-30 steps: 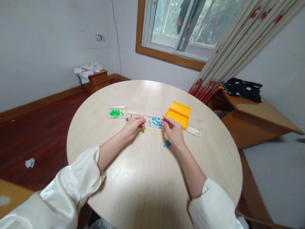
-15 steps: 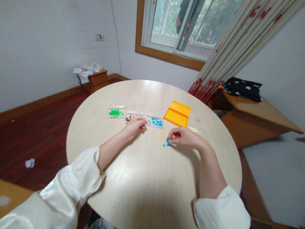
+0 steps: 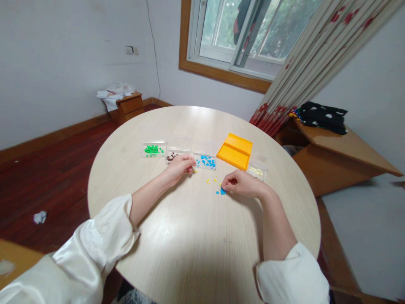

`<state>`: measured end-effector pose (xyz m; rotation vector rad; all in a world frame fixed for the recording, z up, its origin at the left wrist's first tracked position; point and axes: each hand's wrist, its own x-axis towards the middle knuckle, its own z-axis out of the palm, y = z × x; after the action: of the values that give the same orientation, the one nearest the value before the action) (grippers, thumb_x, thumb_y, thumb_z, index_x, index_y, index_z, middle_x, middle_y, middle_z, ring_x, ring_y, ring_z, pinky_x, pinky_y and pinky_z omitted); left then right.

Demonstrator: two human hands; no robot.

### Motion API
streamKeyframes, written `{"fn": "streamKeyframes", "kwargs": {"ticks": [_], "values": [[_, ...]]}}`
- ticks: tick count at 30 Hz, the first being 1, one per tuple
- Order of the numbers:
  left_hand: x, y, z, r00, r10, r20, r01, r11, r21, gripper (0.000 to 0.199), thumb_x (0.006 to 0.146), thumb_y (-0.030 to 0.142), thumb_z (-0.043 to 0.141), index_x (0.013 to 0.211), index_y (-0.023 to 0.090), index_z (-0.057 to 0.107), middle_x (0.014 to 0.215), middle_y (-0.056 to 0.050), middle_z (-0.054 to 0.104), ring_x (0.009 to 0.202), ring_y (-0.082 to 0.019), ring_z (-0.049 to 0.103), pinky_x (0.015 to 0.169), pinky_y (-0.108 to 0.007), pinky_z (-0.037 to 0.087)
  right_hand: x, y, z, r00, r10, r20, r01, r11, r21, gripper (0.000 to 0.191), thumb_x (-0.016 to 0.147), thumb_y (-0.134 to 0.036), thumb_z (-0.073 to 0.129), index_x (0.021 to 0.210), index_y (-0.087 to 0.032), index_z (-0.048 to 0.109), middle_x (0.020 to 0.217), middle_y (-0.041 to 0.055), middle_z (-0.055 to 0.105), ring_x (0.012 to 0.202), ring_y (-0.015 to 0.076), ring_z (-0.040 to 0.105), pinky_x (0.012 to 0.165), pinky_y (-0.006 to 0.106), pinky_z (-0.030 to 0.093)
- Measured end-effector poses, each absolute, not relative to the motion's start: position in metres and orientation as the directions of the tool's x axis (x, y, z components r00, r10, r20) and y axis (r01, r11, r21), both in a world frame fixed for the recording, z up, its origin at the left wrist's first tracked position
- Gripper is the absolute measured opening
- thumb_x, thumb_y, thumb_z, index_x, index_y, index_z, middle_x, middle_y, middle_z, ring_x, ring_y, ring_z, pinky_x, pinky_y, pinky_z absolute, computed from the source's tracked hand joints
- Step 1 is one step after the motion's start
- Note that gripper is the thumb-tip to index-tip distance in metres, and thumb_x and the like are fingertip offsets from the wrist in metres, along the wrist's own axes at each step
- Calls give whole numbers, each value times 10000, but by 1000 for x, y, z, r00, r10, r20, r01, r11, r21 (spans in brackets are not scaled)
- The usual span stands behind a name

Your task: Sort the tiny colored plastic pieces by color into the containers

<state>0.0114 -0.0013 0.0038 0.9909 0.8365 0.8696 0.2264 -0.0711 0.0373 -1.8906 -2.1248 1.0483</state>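
My left hand (image 3: 182, 168) is closed beside the clear box of blue pieces (image 3: 205, 161); anything between its fingertips is too small to make out. A yellow piece (image 3: 195, 171) lies by its fingers. My right hand (image 3: 236, 183) pinches at a small group of blue pieces (image 3: 223, 191) on the table, and what its fingertips hold is hidden. Several small yellow pieces (image 3: 208, 181) are scattered between the hands. Behind my left hand is a clear box of brown pieces (image 3: 171, 156), partly covered by it.
On the round table (image 3: 190, 253) are a clear box of green pieces (image 3: 153, 150), an open orange case (image 3: 234, 152) and a clear box of cream pieces (image 3: 255, 171). A wooden cabinet (image 3: 341, 156) stands right of the table.
My right hand has shifted slightly left, its fingertips now closer together and over the blue pieces. My left hand has barely moved.
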Motion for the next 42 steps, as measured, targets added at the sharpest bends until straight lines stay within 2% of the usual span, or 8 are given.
{"fn": "streamKeyframes", "kwargs": {"ticks": [3,8,15,23,33,35,38,42], "values": [[11,-2,4,410,894,-182,-219,290,931,76,604,62,537,573,130,544,463,47,442,426,-46,393,480,-198,304,227,-70,37,-194,931,-310,840,-6,-542,139,689,-209,511,641,-148,627,581,-3,559,549,98,457,534,223,353],[12,0,1,409,896,-176,-225,286,931,68,601,66,542,573,128,546,474,38,461,427,-43,396,472,-192,305,230,-70,33,-152,934,-323,876,-24,-482,128,652,-174,503,628,-151,626,573,-11,546,547,98,450,538,228,349],[12,0,-1,407,897,-172,-232,283,931,94,616,43,542,575,126,552,507,16,488,435,-42,398,470,-199,303,231,-69,30,-160,953,-258,860,6,-511,112,656,-182,513,628,-163,620,540,-20,498,529,100,427,514,229,336],[13,-1,1,402,900,-171,-235,282,930,98,630,42,524,579,121,552,538,8,507,446,-44,404,479,-204,303,228,-68,30,-139,958,-252,881,4,-473,124,659,-157,498,624,-160,617,578,-8,550,550,106,466,538,234,355],[15,-4,4,430,893,-136,-178,232,956,96,629,43,533,578,121,557,485,33,481,435,-51,418,474,-196,311,223,-70,32,-135,958,-251,907,18,-422,111,668,-140,473,603,-161,561,566,-20,508,536,93,432,537,225,332],[16,-7,5,444,886,-134,-113,204,972,101,643,36,547,587,116,571,507,22,515,442,-52,441,480,-196,329,223,-70,31,-131,966,-222,895,19,-446,109,678,-158,474,604,-161,554,560,-24,484,534,93,417,523,224,316],[18,-12,6,483,863,-151,-27,186,982,77,668,40,588,627,104,601,547,0,569,459,-62,491,497,-203,376,220,-69,31,-131,984,-123,821,38,-570,113,697,-203,480,664,-156,578,564,-31,451,535,94,395,504,222,294],[19,-13,2,590,791,-163,-44,233,971,65,717,144,652,691,85,643,619,-34,626,503,-77,546,551,-233,461,206,-69,33,-136,990,38,705,124,-698,170,754,-277,485,736,-157,604,571,-32,437,544,98,382,516,224,290]]}}
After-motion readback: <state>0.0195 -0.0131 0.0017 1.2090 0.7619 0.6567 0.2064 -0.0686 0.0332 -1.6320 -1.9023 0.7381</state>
